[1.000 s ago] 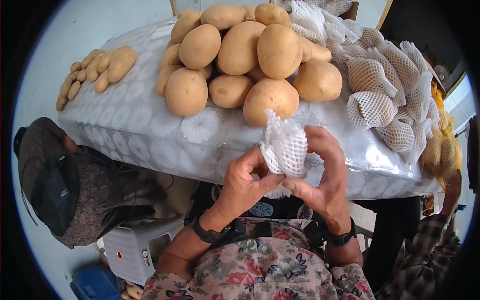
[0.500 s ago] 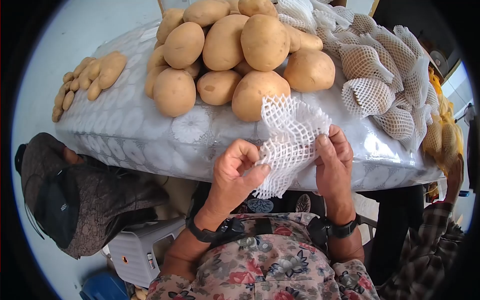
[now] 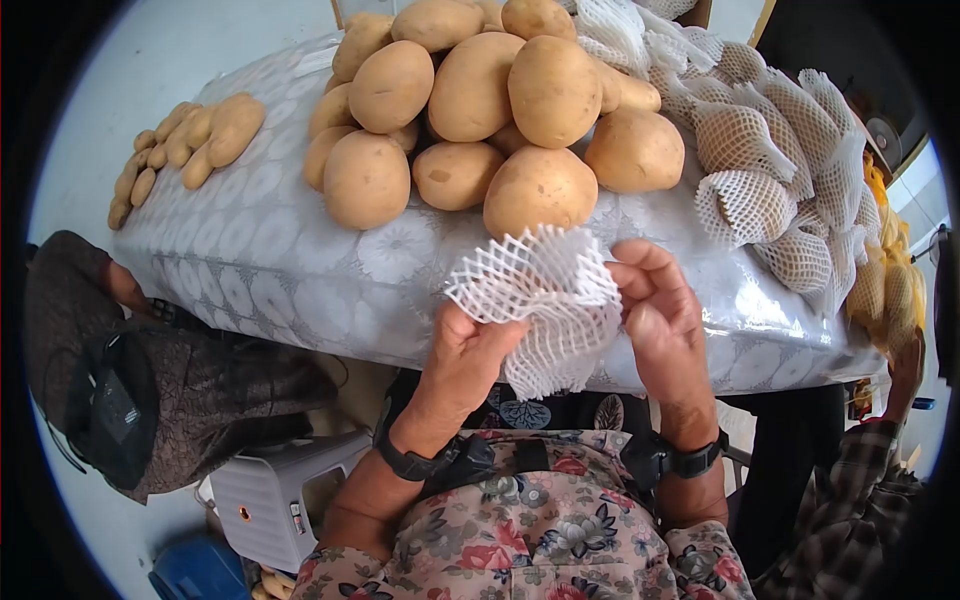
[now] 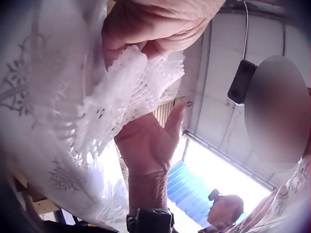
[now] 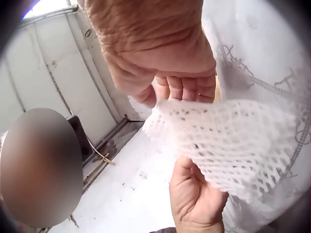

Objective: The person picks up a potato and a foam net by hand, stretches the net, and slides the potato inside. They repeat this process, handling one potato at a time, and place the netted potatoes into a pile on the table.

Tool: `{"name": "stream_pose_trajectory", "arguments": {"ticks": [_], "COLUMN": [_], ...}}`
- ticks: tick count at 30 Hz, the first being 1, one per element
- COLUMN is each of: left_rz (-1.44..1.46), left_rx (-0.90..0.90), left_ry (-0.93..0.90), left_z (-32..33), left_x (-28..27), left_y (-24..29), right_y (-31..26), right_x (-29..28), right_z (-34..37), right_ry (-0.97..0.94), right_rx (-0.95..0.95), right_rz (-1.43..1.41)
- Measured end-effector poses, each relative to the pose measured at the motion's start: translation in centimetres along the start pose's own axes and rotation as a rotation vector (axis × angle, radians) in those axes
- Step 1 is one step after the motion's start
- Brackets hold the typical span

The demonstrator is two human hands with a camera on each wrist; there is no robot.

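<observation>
A white foam mesh sleeve (image 3: 562,325), with no potato visible in it, spreads between the two hands above the table's front edge. The left hand (image 3: 462,362) pinches its left side between thumb and fingers; this grip also shows in the right wrist view, where the left hand (image 5: 197,199) is below the mesh (image 5: 233,141). At the sleeve's right edge is the right hand (image 3: 668,335), its thumb held away from its bent fingers. In the left wrist view the right hand (image 4: 148,145) has its thumb spread, and the mesh hides its fingertips.
Large bare potatoes (image 3: 475,90) are heaped behind the hands on the patterned table cover (image 3: 270,265). Smaller potatoes (image 3: 197,135) lie left, mesh-wrapped potatoes (image 3: 745,140) right. A grey stool (image 3: 265,500) stands at lower left; other people are at both sides.
The sleeve has gone from bunched up to spread out, and its top has swung left. The right hand has loosened from its pinch on the sleeve's right side, with thumb and fingers now apart.
</observation>
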State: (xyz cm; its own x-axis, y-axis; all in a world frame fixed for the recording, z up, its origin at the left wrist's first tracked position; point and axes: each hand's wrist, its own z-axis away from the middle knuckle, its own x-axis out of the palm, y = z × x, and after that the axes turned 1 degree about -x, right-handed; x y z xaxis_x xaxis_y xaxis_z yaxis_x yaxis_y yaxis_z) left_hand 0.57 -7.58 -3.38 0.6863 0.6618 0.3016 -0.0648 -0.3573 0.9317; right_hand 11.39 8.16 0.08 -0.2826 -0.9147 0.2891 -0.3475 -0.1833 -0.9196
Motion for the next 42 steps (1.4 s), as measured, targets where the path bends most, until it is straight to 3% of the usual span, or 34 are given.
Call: {"name": "stream_pose_trajectory", "arguments": {"ticks": [5, 9, 13, 14, 17, 22, 25, 26, 29, 34, 38, 42], "left_rz": [0.249, 0.316, 0.159, 0.092, 0.073, 0.346, 0.103, 0.083, -0.446, -0.542, 0.022, 0.077], "left_rx": [-0.065, -0.016, -0.016, -0.06, 0.073, -0.082, 0.092, 0.077, 0.368, 0.186, 0.036, 0.112], "left_ry": [0.085, 0.04, -0.102, -0.09, 0.024, 0.003, -0.109, -0.067, -0.085, -0.095, -0.086, -0.052], "left_z": [0.1, -0.8, -0.1, 0.1, -0.2, -1.1, -0.9, -0.5, -0.6, 0.3, -0.5, -0.5], "left_x": [-0.1, 0.0, -0.4, -0.6, -1.2, -0.5, -0.5, -0.1, -1.7, 0.2, -0.8, 0.2], "left_y": [0.7, 2.7, 1.1, 0.7, -0.4, 2.8, 1.0, 0.6, 0.6, 2.2, 1.9, 2.8], "right_y": [0.4, 0.1, 1.0, 1.1, 1.0, 0.9, 1.0, 1.0, 0.5, 0.5, -0.5, 0.5], "right_x": [1.4, 1.4, 2.0, 2.3, 2.2, 2.2, 2.3, 2.2, 3.1, 2.1, 2.2, 2.1], "right_z": [0.2, -0.5, -0.4, -0.3, -0.1, -0.2, -0.4, -0.4, -0.8, -1.3, -1.6, -1.3], "right_ry": [-0.097, 0.162, 0.078, 0.087, 0.118, 0.11, 0.123, 0.108, 0.075, 0.11, 0.176, 0.197], "right_rx": [0.064, 0.017, -0.039, -0.062, -0.063, 0.042, -0.006, -0.015, -0.083, -0.051, -0.008, -0.034], "right_rz": [0.113, 0.054, 0.161, 0.181, 0.117, 0.091, 0.094, 0.085, 0.116, 0.105, -0.013, 0.086]}}
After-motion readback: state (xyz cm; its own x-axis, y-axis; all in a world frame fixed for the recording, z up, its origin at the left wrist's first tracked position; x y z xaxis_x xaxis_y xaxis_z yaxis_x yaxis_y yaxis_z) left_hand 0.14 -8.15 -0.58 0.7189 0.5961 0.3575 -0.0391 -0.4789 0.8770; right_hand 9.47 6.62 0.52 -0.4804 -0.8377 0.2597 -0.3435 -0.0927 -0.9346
